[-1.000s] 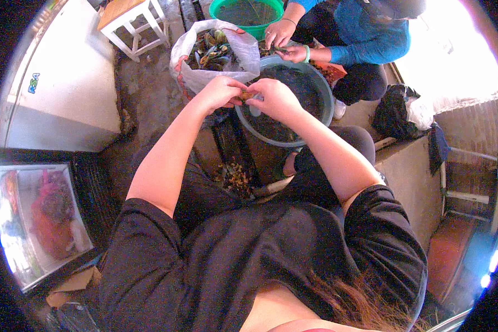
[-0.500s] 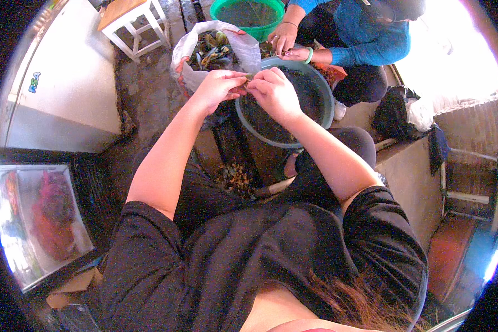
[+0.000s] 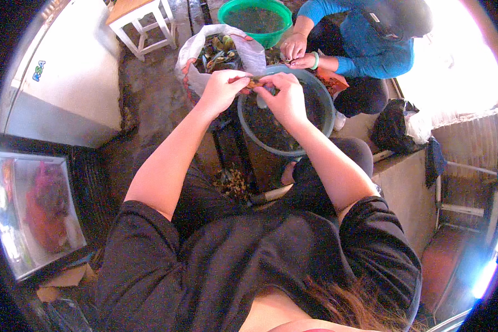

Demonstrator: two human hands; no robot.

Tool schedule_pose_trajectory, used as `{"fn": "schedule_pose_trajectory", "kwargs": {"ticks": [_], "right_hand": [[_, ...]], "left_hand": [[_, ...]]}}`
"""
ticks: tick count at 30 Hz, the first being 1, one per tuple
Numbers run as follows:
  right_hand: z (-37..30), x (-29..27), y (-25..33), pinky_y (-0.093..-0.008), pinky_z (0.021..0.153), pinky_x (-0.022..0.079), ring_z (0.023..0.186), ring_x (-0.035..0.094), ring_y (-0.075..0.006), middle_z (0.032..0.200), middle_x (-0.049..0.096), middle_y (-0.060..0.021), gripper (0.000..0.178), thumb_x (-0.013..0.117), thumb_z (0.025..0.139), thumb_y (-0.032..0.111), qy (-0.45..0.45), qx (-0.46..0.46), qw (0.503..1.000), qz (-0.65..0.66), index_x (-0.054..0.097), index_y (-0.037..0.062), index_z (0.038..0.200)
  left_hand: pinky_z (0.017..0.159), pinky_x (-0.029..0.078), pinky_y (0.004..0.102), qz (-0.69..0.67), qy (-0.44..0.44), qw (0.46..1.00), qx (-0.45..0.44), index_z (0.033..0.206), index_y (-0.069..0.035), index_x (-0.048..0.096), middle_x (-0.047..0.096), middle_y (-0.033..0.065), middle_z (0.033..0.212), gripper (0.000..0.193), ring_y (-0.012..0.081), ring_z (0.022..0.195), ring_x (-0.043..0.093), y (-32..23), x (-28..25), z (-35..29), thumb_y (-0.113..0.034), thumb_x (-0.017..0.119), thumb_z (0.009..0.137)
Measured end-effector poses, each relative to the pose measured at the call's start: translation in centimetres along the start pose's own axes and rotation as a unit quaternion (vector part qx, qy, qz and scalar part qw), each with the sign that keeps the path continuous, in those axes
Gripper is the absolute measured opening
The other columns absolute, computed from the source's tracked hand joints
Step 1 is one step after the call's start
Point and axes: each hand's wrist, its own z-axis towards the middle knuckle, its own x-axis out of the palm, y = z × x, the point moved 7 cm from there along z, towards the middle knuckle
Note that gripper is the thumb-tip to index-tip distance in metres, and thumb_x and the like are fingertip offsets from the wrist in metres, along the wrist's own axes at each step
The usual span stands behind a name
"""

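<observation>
Between my fingertips is a mussel (image 3: pixel 254 83), its orange flesh showing by the dark shell. My left hand (image 3: pixel 224 90) pinches it from the left, thumb and fingers pressed together. From the other side my right hand (image 3: pixel 287 97) grips it with thumb and fingertips. Both hands are raised over the near left rim of a wide grey-blue basin (image 3: pixel 266 147), whose dark contents are hard to make out. Just beyond my left hand stands an open white plastic bag (image 3: pixel 189 72) with several dark mussel shells (image 3: pixel 220 55) in it.
A green basin (image 3: pixel 271 39) stands beyond the bag. At the far right a co-worker in a blue sleeve (image 3: pixel 365 58) works with both hands near the basin. Small orange-brown bits (image 3: pixel 233 185) lie between my legs. A wooden-topped stool (image 3: pixel 141 27) and white appliance (image 3: pixel 66 83) stand left.
My hands have drawn slightly apart and the mussel's orange flesh now shows between them. The view has shifted a little, so the basins and bag sit lower and further right.
</observation>
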Motion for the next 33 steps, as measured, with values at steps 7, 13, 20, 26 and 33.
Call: {"fn": "schedule_pose_trajectory", "kwargs": {"ticks": [7,13,20,26,33], "right_hand": [[0.1,1.4,-2.1,-0.0433,0.078,0.047,0.090,0.062,-0.0282,0.086,0.067,-0.0091,0.027,0.072,0.073,0.035,0.103,0.086,0.990,0.038,0.070,0.0121,0.088],[0.0,1.6,-2.4,-0.0419,0.075,0.050,0.083,0.065,-0.0287,0.085,0.068,-0.0112,0.019,0.067,0.077,0.029,0.107,0.090,0.990,0.004,0.071,0.0123,0.085],[0.0,1.6,-2.7,-0.0391,0.072,0.051,0.073,0.067,-0.0292,0.080,0.068,-0.0130,0.020,0.067,0.077,0.026,0.094,0.102,0.984,0.108,0.071,0.0102,0.089],[-0.4,1.7,-4.3,-0.0326,0.073,0.050,0.077,0.065,-0.0185,0.084,0.069,-0.0120,0.020,0.070,0.079,0.020,0.047,0.182,0.952,0.243,0.071,0.0048,0.092],[-0.8,2.4,-4.5,-0.0285,0.069,0.049,0.073,0.060,-0.0116,0.082,0.068,-0.0057,0.020,0.068,0.082,0.018,0.056,0.261,0.887,0.376,0.070,0.0001,0.091]], "left_hand": [[0.068,0.050,0.0285,0.149,0.000,0.988,0.047,0.102,0.001,0.067,0.069,0.0124,0.085,0.021,0.0146,0.073,0.065,-0.8,0.6,-0.2,-0.012,0.059,0.086],[0.070,0.049,0.0290,0.141,0.025,0.988,0.052,0.101,-0.001,0.068,0.069,0.0106,0.085,0.022,0.0140,0.075,0.063,0.5,1.5,0.0,-0.015,0.060,0.086],[0.062,0.046,0.0310,0.127,0.007,0.989,0.075,0.094,-0.001,0.068,0.066,0.0150,0.074,0.022,0.0164,0.065,0.061,0.5,1.6,0.1,-0.017,0.060,0.082],[0.068,0.047,0.0261,0.077,-0.004,0.997,-0.020,0.098,0.000,0.068,0.067,0.0077,0.081,0.023,0.0129,0.071,0.060,2.0,1.3,0.5,-0.016,0.057,0.084],[0.066,0.047,0.0218,-0.225,-0.006,0.955,-0.192,0.103,-0.001,0.064,0.065,0.0032,0.091,0.022,0.0095,0.075,0.059,4.6,2.0,-0.3,-0.015,0.059,0.087]]}}
